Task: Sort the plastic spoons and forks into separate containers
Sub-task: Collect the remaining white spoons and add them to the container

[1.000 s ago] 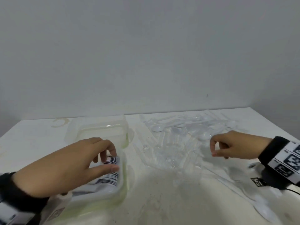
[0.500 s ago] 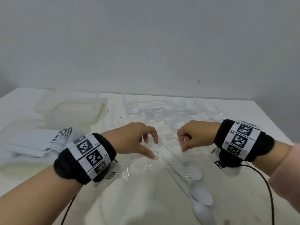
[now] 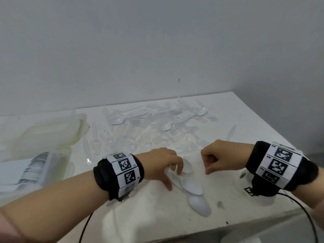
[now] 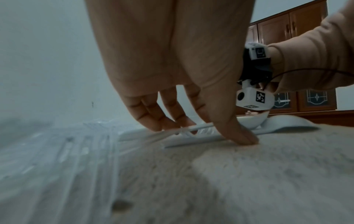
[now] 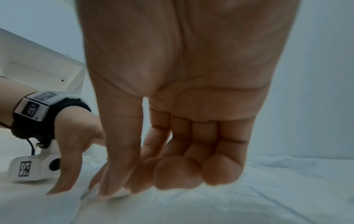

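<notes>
Clear forks and white spoons lie in a loose pile (image 3: 149, 130) across the middle of the white table. Three white spoons (image 3: 192, 187) lie close to the front edge. My left hand (image 3: 172, 178) is down on their handles. In the left wrist view its thumb (image 4: 237, 136) presses the table against one white handle (image 4: 193, 141), and the fingertips (image 4: 172, 122) touch the far side, pinching the handles. My right hand (image 3: 209, 163) hovers just right of the spoons. Its fingers (image 5: 201, 171) are curled into the palm and hold nothing.
Two translucent containers stand at the left: a far one (image 3: 49, 130), and a near one (image 3: 67, 165) holding a white packet with black stripes (image 3: 38, 165). The table's front edge (image 3: 245, 220) runs close under my wrists. Black cables hang from both wristbands.
My left hand left the near container, crossed to the cutlery and came down on the white spoons at the front. My right hand stayed curled and drew nearer.
</notes>
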`<state>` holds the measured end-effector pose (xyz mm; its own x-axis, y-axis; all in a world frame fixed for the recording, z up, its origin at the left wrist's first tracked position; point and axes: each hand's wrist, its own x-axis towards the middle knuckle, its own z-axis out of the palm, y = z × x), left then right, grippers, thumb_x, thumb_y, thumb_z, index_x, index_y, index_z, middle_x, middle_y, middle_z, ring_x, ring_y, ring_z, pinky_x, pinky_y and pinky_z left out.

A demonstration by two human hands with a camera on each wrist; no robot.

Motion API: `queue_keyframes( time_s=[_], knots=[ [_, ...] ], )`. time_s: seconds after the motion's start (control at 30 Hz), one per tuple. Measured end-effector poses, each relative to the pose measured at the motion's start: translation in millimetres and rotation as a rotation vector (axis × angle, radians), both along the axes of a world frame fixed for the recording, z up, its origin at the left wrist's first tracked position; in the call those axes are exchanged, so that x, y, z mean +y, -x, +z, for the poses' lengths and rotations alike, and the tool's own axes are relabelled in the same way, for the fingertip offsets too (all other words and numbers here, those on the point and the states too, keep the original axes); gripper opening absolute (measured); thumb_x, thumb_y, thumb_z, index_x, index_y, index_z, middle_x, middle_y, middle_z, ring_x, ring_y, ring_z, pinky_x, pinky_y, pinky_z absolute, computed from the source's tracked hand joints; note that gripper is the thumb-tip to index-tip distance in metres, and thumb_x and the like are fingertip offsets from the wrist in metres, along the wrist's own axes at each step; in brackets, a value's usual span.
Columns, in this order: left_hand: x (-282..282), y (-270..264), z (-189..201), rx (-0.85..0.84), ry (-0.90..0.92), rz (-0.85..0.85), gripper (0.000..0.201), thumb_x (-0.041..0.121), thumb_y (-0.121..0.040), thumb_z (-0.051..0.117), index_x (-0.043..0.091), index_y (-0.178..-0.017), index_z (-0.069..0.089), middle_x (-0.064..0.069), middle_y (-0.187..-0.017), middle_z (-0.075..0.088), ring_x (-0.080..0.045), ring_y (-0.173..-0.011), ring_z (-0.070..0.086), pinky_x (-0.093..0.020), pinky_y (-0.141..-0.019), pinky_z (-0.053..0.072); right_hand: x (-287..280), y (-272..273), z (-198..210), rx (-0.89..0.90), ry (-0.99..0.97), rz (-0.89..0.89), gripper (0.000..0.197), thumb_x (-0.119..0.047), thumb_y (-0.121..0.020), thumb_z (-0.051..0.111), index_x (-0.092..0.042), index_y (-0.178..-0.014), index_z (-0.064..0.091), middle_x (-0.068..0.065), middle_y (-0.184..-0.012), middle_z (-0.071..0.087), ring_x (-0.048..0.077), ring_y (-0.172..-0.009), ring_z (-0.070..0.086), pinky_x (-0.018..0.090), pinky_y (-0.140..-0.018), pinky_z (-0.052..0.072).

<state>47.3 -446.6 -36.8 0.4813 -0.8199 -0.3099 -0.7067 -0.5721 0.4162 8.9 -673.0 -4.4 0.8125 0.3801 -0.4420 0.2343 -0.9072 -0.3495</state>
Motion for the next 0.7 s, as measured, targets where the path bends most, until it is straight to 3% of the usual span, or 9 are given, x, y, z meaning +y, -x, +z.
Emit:
queue_keyframes(
  time_s=[0.13, 0.27, 0.37, 0.47, 0.57, 0.63, 0.7],
  knots=[
    [-3, -2, 0, 0.016, 0.010, -0.026, 0.026, 0.029, -0.074, 0.082, 0.022, -0.092, 0.066, 0.009, -0.090, 0.053, -0.014, -0.090, 0.051, -0.033, -0.083, 0.047, -4, 19, -8, -0.027, -0.071, -0.095, 0.018, -0.030, -0.083, 0.073, -0.028, -0.074, 0.058, -0.004, -0.082, 0.066, 0.002, -0.065, 0.052, 0.019, -0.065, 0.045],
    [-4, -3, 0, 0.002, -0.014, 0.018, 0.027, 0.032, -0.077, 0.079, 0.013, -0.093, 0.069, 0.000, -0.095, 0.063, -0.018, -0.090, 0.056, -0.033, -0.084, 0.048, -3, 28, -13, -0.046, -0.119, -0.148, 0.019, -0.029, -0.083, 0.073, -0.028, -0.072, 0.057, -0.008, -0.072, 0.059, 0.000, -0.060, 0.048, 0.016, -0.060, 0.041],
    [-2, -5, 2, 0.006, 0.030, 0.028, 0.027, 0.029, -0.081, 0.077, 0.006, -0.087, 0.066, -0.006, -0.095, 0.064, -0.022, -0.090, 0.057, -0.035, -0.084, 0.047, -2, 27, -12, -0.071, -0.170, -0.194, 0.021, -0.027, -0.083, 0.073, -0.028, -0.070, 0.057, -0.005, -0.070, 0.063, -0.002, -0.058, 0.051, 0.015, -0.060, 0.041],
    [5, -7, 6, 0.027, 0.080, 0.025, 0.018, 0.025, -0.084, 0.074, 0.009, -0.086, 0.066, -0.003, -0.092, 0.061, -0.016, -0.086, 0.055, -0.029, -0.081, 0.044, 5, 19, -9, -0.151, -0.184, -0.244, 0.012, -0.029, -0.085, 0.070, -0.022, -0.080, 0.063, -0.005, -0.067, 0.056, -0.001, -0.057, 0.048, 0.012, -0.057, 0.037],
    [17, -8, 11, 0.024, 0.127, 0.041, 0.012, 0.023, -0.090, 0.068, 0.019, -0.082, 0.059, 0.004, -0.080, 0.061, -0.001, -0.070, 0.050, -0.018, -0.068, 0.040, 20, 5, -10, -0.207, -0.182, -0.274, 0.014, -0.034, -0.087, 0.067, -0.021, -0.084, 0.063, -0.010, -0.066, 0.054, 0.002, -0.059, 0.047, 0.013, -0.057, 0.036],
    [28, -10, 14, -0.007, 0.172, 0.062, 0.021, 0.023, -0.094, 0.063, 0.022, -0.078, 0.049, 0.009, -0.071, 0.059, 0.004, -0.061, 0.048, -0.013, -0.060, 0.034, 31, -5, -12, -0.194, -0.139, -0.265, 0.014, -0.034, -0.088, 0.066, -0.021, -0.086, 0.062, -0.013, -0.067, 0.053, 0.002, -0.062, 0.047, 0.016, -0.059, 0.036],
    [41, -11, 17, 0.003, 0.232, 0.105, 0.028, 0.019, -0.098, 0.056, 0.025, -0.076, 0.040, 0.015, -0.076, 0.065, 0.009, -0.063, 0.053, -0.010, -0.060, 0.036, 42, -12, -15, -0.154, -0.088, -0.232, 0.009, -0.030, -0.088, 0.064, -0.022, -0.088, 0.059, -0.011, -0.073, 0.053, 0.003, -0.065, 0.047, 0.017, -0.059, 0.037]
  ],
)
